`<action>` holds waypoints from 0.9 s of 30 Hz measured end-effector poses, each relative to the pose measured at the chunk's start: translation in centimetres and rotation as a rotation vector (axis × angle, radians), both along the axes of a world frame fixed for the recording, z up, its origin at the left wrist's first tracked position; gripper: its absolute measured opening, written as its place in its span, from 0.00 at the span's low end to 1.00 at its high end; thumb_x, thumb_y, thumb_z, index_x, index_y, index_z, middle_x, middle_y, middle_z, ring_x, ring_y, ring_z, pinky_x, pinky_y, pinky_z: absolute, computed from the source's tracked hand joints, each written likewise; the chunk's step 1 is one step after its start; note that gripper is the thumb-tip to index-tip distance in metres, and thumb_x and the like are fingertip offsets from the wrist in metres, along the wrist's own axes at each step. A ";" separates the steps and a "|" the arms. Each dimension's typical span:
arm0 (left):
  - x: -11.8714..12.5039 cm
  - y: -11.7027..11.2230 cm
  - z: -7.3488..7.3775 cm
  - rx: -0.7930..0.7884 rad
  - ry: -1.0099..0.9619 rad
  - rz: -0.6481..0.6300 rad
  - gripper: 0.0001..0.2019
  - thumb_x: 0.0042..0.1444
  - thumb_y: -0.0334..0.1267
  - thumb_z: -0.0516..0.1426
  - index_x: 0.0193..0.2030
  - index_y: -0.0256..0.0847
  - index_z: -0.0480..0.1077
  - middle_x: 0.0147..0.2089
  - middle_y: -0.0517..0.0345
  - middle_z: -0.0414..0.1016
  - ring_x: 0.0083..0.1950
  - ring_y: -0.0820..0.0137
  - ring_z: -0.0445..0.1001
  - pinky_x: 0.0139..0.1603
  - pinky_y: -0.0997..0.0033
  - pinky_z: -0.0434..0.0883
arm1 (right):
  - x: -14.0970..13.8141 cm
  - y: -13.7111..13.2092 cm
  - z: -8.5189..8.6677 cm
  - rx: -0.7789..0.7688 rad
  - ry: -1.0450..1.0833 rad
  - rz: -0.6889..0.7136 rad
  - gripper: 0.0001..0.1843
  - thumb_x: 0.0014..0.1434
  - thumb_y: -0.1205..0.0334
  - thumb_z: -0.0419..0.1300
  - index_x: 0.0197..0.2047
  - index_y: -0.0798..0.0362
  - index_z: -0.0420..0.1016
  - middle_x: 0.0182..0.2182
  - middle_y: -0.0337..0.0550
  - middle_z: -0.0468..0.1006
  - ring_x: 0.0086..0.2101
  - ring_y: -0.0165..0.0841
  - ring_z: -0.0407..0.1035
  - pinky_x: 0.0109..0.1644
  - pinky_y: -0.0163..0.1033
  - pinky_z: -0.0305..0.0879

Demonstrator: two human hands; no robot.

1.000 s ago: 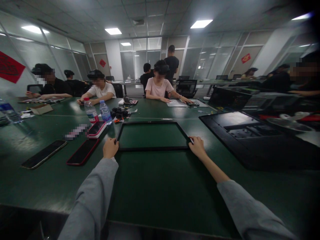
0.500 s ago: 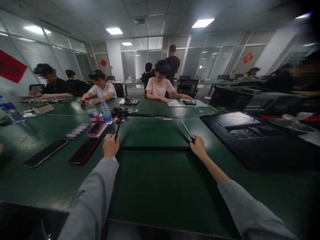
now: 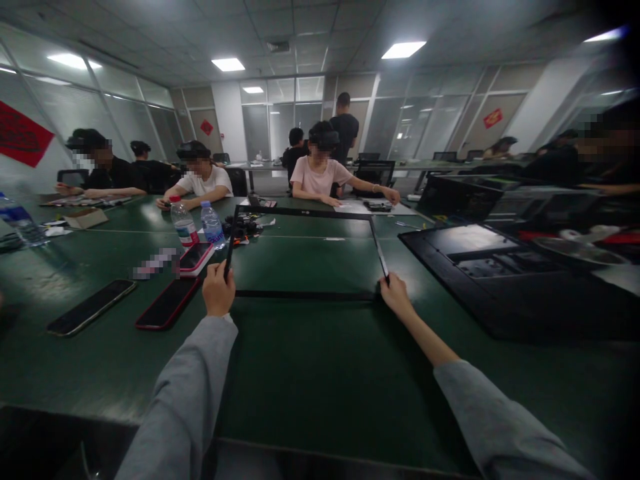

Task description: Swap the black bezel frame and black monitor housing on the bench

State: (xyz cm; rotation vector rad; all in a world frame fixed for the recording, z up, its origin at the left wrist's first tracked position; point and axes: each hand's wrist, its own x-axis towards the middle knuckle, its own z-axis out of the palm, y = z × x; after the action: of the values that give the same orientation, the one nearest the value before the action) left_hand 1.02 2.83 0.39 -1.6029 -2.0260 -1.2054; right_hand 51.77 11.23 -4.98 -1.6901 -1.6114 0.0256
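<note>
A thin black rectangular bezel frame (image 3: 300, 295), hollow in the middle, is held between my two hands over the green table (image 3: 310, 373). Its far side is tilted up, with a small light logo on it. My left hand (image 3: 219, 288) is closed round the left side near the front corner. On the opposite side, my right hand (image 3: 396, 295) pinches the frame close to its front right corner. Through the opening I see the green tabletop. The fingertips under the frame are partly hidden.
A large black panel (image 3: 480, 287) lies to the right. Left are a red-edged phone (image 3: 167, 303), a dark phone (image 3: 93, 307), another phone (image 3: 197, 257) and two bottles (image 3: 183, 223) (image 3: 213, 225). Black cables or parts (image 3: 245, 228) lie behind the frame. People sit across the table.
The bezel's far side has tilted upward, while both my hands keep their hold almost in place. Across the table, a person in pink has stretched one arm outward.
</note>
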 end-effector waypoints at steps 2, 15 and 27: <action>-0.3 0.2 -0.4 -0.053 0.027 -0.006 0.20 0.67 0.42 0.49 0.61 0.39 0.70 0.55 0.44 0.70 0.52 0.58 0.73 0.52 0.61 0.69 | 0.1 0.0 -0.1 -0.015 -0.093 -0.035 0.12 0.60 0.62 0.49 0.39 0.55 0.73 0.33 0.53 0.73 0.37 0.43 0.67 0.48 0.48 0.63; -1.5 1.2 -2.2 -0.318 0.133 -0.006 0.18 0.64 0.40 0.51 0.54 0.37 0.75 0.51 0.43 0.74 0.54 0.55 0.72 0.52 0.57 0.70 | 0.5 0.3 -1.5 0.016 -0.171 0.004 0.23 0.61 0.63 0.49 0.54 0.59 0.76 0.40 0.56 0.75 0.46 0.46 0.66 0.57 0.53 0.59; 0.3 -0.1 -1.5 -0.344 0.075 -0.148 0.16 0.66 0.42 0.52 0.54 0.46 0.76 0.61 0.48 0.73 0.65 0.56 0.66 0.59 0.52 0.66 | 0.5 -0.8 -1.2 0.037 -0.108 -0.043 0.27 0.60 0.60 0.49 0.60 0.59 0.72 0.41 0.55 0.74 0.48 0.47 0.65 0.59 0.56 0.57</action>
State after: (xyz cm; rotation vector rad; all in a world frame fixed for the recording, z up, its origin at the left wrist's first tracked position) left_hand 1.30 2.73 -1.11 -1.9531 -2.1892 -0.8580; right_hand 52.27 10.41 -6.20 -1.7223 -1.6441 -0.1187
